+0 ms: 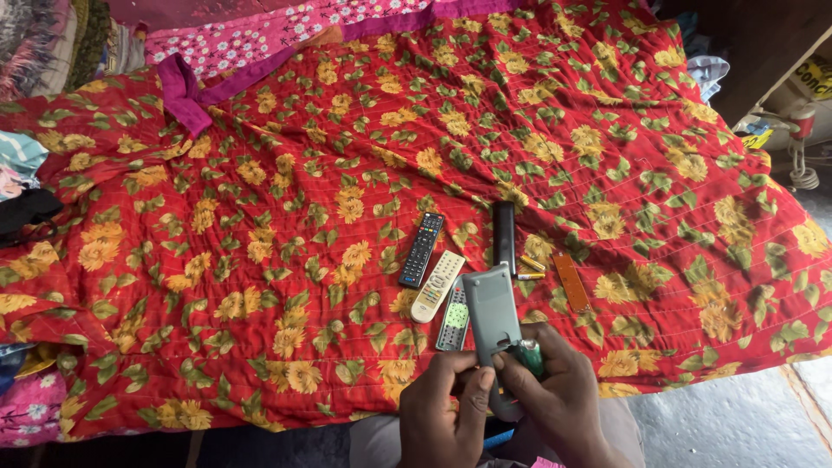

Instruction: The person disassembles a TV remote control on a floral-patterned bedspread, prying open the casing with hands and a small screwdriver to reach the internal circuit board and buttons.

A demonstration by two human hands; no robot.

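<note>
Over the quilt's [260,173] near edge, the left hand [442,407] pinches the lower end of a grey remote [490,316], light, rigid and smooth, best held by its long edges, while the right hand [555,394] grips a green-handled tool [530,355] against it.

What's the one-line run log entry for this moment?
left hand: grips grey remote, back up | right hand: holds green-handled tool at its lower end | quilt: black remote, white remote, two batteries

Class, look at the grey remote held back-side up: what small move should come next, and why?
Probably slot a green battery, pinched in the right hand, into the grey remote steadied by the left hand; two more batteries lie on the red quilt.
</note>
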